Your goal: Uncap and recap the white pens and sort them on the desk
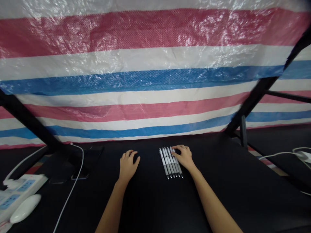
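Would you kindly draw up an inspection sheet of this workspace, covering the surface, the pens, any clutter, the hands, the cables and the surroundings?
surface: matte black tabletop, nothing spilled seen
job's things: row of white-and-grey click pens, lying side by side
clutter: white oval computer mouse; white power strip with blue sockets; dark flat phone
grippers: left hand curled on the tabletop, holding nothing; right hand on the pens' far ends
cables: thin white cable at left; white cable at right
surroundings: red, white and blue striped plastic tarpaulin; black metal struts

Pens [170,162] lie together on the table [233,168] (power strip [20,194] far left), before a tarp [155,64].
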Motion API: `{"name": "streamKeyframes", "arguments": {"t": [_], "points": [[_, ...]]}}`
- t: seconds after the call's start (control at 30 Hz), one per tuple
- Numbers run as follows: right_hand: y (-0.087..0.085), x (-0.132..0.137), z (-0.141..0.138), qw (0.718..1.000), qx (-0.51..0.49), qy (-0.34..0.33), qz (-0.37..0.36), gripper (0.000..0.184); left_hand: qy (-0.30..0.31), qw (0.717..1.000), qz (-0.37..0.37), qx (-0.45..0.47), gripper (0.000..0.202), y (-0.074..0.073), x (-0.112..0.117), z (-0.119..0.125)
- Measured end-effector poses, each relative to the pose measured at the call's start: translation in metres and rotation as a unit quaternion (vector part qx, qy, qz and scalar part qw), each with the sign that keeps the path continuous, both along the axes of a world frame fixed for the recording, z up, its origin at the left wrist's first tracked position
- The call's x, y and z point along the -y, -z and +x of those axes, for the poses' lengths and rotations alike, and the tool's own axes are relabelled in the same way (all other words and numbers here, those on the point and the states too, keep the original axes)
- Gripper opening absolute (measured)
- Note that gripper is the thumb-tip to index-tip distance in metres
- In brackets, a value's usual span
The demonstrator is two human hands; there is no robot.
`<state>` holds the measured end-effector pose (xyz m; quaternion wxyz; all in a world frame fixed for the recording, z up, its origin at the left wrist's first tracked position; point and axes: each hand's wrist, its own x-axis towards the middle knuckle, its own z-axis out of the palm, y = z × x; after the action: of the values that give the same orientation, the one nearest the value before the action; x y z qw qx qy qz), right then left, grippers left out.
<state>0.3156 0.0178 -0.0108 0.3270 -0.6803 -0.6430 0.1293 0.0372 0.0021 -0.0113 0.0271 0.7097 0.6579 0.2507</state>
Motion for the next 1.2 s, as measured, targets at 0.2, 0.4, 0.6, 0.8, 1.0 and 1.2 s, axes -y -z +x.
{"name": "streamKeyframes", "arguments": {"t": [0.2, 0.4, 0.6, 0.8, 1.0, 1.2], "points": [[-0.003, 0.001, 0.000, 1.000, 0.000, 0.001, -0.016, 0.022, 0.000, 1.000, 0.002, -0.007, 0.028, 0.002, -0.001, -0.001], [-0.006, 0.002, 0.004, 0.999, -0.003, 0.037, -0.015, 0.022, 0.000, 1.000, 0.000, -0.006, 0.028, 0.001, 0.000, 0.000], [-0.011, 0.005, 0.002, 0.998, 0.016, 0.056, -0.039, 0.021, -0.001, 1.000, -0.005, -0.005, 0.028, 0.000, 0.000, 0.000], [-0.015, 0.007, 0.000, 0.997, 0.025, 0.053, -0.049, 0.020, -0.001, 1.000, -0.002, -0.008, 0.028, 0.000, 0.000, 0.000], [-0.014, 0.007, 0.000, 0.997, 0.030, 0.050, -0.043, 0.021, -0.002, 1.000, -0.010, -0.007, 0.028, -0.002, 0.001, 0.001], [-0.012, 0.006, 0.000, 0.997, 0.032, 0.048, -0.042, 0.022, -0.002, 1.000, -0.005, -0.004, 0.028, -0.002, 0.001, 0.001]]}}
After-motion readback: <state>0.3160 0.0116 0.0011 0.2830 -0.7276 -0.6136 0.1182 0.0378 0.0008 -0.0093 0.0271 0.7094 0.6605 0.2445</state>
